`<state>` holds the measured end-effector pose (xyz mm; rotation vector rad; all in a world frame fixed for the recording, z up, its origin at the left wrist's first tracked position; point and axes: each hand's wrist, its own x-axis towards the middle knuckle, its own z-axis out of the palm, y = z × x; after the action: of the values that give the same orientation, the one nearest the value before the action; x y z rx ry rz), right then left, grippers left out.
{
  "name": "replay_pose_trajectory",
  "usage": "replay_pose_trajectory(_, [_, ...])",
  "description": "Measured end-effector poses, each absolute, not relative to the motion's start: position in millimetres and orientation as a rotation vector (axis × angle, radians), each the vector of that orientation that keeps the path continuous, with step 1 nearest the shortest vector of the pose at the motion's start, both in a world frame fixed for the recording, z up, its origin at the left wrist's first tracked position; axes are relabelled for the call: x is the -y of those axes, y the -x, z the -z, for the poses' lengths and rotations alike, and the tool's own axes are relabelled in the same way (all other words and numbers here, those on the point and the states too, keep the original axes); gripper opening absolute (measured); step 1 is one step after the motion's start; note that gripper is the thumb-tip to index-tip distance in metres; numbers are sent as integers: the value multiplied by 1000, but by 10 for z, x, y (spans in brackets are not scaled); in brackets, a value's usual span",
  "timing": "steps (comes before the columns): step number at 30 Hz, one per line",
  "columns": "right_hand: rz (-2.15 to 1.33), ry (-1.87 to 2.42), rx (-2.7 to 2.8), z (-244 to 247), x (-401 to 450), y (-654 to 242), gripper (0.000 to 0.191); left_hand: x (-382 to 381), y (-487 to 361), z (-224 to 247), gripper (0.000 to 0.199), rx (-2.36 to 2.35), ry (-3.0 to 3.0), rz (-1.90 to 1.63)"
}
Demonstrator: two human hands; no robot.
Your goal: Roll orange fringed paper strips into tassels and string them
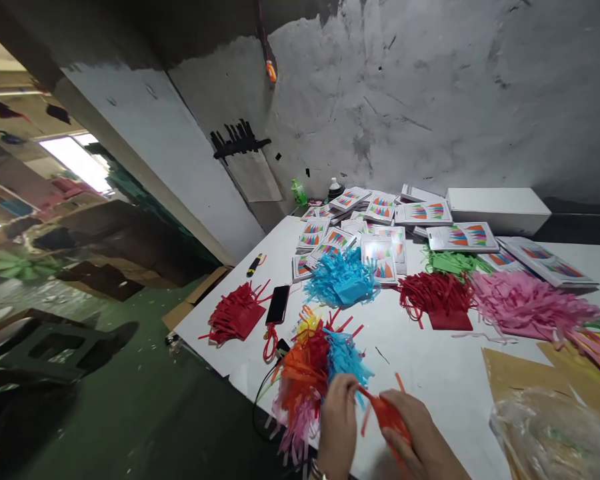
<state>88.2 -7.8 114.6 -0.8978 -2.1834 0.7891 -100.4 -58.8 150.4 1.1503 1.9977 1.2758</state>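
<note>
an orange-red tissue tassel (pixel 387 417) is gripped between both hands at the near edge of the white counter (pixel 430 373). the left hand (pixel 339 420) is closed around the tassel's upper end, fingers curled and pinched on it, while the right hand (pixel 420 440) is closed on the lower part, with the paper folded under its thumb. just left of the hands, touching the left hand, a mixed bundle of tassels (pixel 307 373) is seen — orange, red, blue, yellow and pink strips hanging over the counter's near edge.

farther back, separate heaps are laid out across the counter: a red heap (pixel 235 313) at the left, a black phone (pixel 278 304) just beside it, a blue heap (pixel 343 280) in the middle, a second red heap (pixel 437 297) right of that, a green heap (pixel 453 261) behind it and a pink heap (pixel 527 303) at the right. printed packaging cards (pixel 380 230) are stacked and scattered at the far side — near a white box (pixel 497 208) by the wall. a clear plastic bag (pixel 555 433) on brown paper lies at the near right.
</note>
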Motion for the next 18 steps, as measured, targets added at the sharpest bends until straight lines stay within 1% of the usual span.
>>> replay_pose_trajectory(1, [-750, 925, 2141, -1040, 35, -851, 36, 479, 1151, -1525, 28, -2106, -1216, -1308])
replay_pose_trajectory(2, [-726, 963, 2109, -933, -11, -835, 36, 364, 1300, -1541, 32, -2206, -1271, -1295])
replay_pose_trajectory(4, [-708, 1029, 2093, -740, -115, -839, 27, 133, 1537, -1534, 35, -2428, -1346, -1178])
replay_pose_trajectory(6, [-700, 1077, 2123, -597, -243, -848, 24, -68, 1606, -1447, 36, -2586, -1382, -1036])
replay_pose_trajectory(8, [-669, 1131, 2143, -508, -400, -808, 27, -228, 1476, -1276, 39, -2499, -1444, -903])
replay_pose_trajectory(10, [-630, 1166, 2149, -454, -572, -698, 28, -356, 1214, -1061, 42, -2226, -1513, -789])
replay_pose_trajectory(12, [-582, 1176, 2163, -414, -724, -545, 28, -465, 938, -859, 40, -2068, -1526, -724])
replay_pose_trajectory(15, [-516, 1149, 2184, -367, -871, -354, 34, -587, 693, -660, 34, -2052, -1483, -719])
replay_pose_trajectory(18, [-475, 1116, 2184, -331, -933, -301, 36, -624, 670, -582, 32, -2075, -1441, -749])
